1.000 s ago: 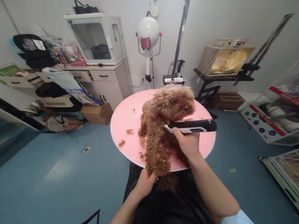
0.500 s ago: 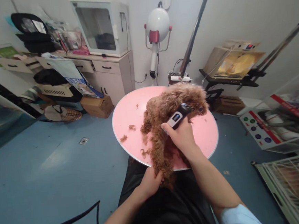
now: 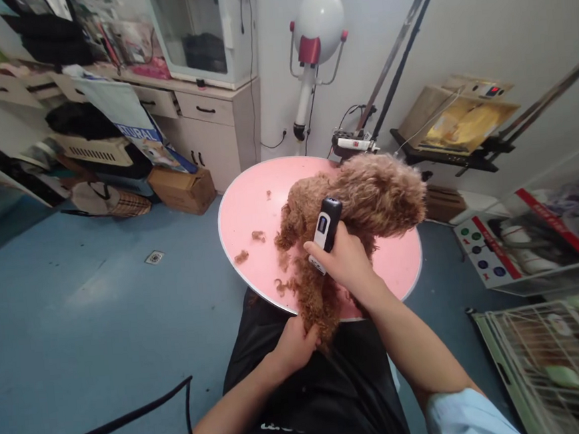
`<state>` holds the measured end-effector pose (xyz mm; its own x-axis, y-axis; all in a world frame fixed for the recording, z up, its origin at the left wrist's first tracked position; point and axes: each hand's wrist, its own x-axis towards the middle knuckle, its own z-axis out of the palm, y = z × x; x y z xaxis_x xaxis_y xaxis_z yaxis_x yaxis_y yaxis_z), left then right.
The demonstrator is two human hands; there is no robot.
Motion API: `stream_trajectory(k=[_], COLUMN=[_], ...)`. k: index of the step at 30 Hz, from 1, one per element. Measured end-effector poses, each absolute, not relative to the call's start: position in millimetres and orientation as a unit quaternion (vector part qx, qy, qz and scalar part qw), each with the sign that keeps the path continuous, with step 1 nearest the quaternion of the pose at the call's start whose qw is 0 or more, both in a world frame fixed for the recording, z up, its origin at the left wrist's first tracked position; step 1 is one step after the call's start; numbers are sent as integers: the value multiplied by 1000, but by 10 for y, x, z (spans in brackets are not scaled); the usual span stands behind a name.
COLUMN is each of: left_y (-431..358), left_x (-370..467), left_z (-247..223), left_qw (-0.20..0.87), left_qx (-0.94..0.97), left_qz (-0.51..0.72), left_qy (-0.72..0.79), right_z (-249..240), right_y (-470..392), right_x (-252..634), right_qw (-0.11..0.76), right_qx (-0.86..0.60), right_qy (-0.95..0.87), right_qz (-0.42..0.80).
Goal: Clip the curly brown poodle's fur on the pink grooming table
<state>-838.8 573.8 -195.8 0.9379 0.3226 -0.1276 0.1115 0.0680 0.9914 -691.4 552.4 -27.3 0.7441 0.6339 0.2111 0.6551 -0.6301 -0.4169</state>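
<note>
A curly brown dog (image 3: pixel 358 191) is on a round pink table (image 3: pixel 248 200), its head turned to the right. My right hand (image 3: pixel 347 259) is closed round a black and silver hair clipper (image 3: pixel 327 226), its lower end against the fur near the top of one leg. My left hand (image 3: pixel 295 342) grips the shaggy lower part of that dog's leg (image 3: pixel 320 311) at the table's near edge. Cut tufts of hair (image 3: pixel 241 256) lie on the table's left side.
Behind the table stand a white lamp-like dryer (image 3: pixel 322 24) and a slanted metal arm (image 3: pixel 396 48). A cardboard box (image 3: pixel 182 189) sits by the cabinet at left. A wire cage (image 3: pixel 556 356) and a red-and-white carton (image 3: pixel 493 254) are at right. A black cable (image 3: pixel 110 425) crosses the lower left.
The clipper has turned more upright and moved left, down the leg. The dog's head has swung right, away from me. My left hand still holds the leg; the whole view has shifted slightly.
</note>
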Motion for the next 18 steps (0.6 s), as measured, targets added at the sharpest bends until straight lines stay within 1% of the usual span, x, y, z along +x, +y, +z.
stream_trajectory(k=[2, 4, 7, 9, 11, 13, 16, 18], left_y=[5726, 5724, 5733, 5737, 5736, 5731, 5725, 5724], left_x=[-8406, -8423, -8434, -8429, -8419, -8410, -8407, -8409], left_z=[-1968, -1969, -1954, -1933, -1907, -1887, -1890, -1912], left_qw=[725, 740, 747, 738, 722, 701, 675, 664], left_qx=[667, 649, 634, 642, 662, 685, 709, 716], left_qz=[80, 93, 119, 122, 117, 113, 119, 129], left_qy=[153, 152, 164, 167, 164, 163, 168, 172], right_z=[-288, -266, -213, -208, -242, -294, -332, -306], right_y=[5498, 5469, 5471, 5503, 5531, 5530, 5484, 5468], right_x=[-6986, -7010, -6966, -6943, -6973, -7053, -7157, -7150], right_qw=[225, 238, 275, 263, 225, 201, 206, 224], right_qx=[-897, -887, -893, -906, -915, -911, -878, -879], right_qy=[-380, -396, -354, -323, -330, -360, -421, -414], right_qz=[0, 12, -46, -82, -54, 14, 95, 73])
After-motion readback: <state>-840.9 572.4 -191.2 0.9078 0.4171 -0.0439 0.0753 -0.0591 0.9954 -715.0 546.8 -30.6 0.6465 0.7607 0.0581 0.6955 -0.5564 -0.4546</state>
